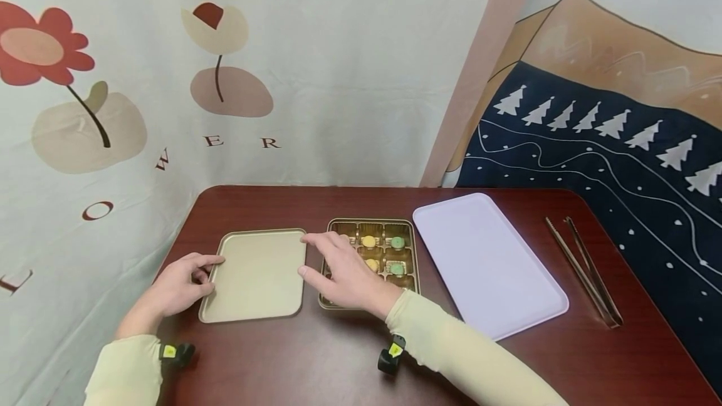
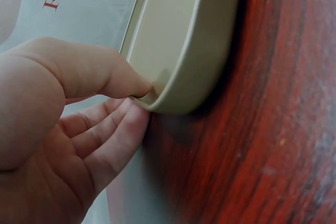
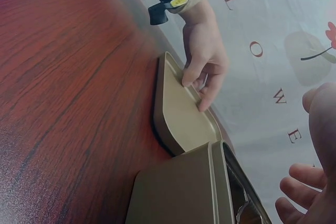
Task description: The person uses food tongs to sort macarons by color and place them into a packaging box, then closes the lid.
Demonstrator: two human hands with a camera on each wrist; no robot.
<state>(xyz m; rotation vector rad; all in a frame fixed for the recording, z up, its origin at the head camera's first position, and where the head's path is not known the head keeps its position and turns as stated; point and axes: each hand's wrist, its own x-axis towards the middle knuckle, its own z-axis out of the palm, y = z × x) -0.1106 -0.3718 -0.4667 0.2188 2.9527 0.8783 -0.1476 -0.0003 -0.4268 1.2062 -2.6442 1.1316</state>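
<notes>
A shallow gold tin lid (image 1: 259,275) lies with its rim up on the left part of the table. My left hand (image 1: 179,287) pinches its left rim, thumb on the inner side and fingers outside, as the left wrist view shows. To the right stands a gold tin box (image 1: 416,268) with a divided insert. Round yellow sweets (image 1: 369,241) and green sweets (image 1: 397,242) sit in several compartments. Above the box's left part hovers my right hand (image 1: 352,273), fingers extended toward the lid's right edge and holding nothing. It hides some compartments.
A pale lilac tray (image 1: 491,265) lies slanted right of the box. Metal tongs (image 1: 586,274) rest near the right edge of the brown table (image 1: 282,362). Behind it hang a flower-printed curtain (image 1: 350,80) and a dark tree-patterned cloth (image 1: 564,149).
</notes>
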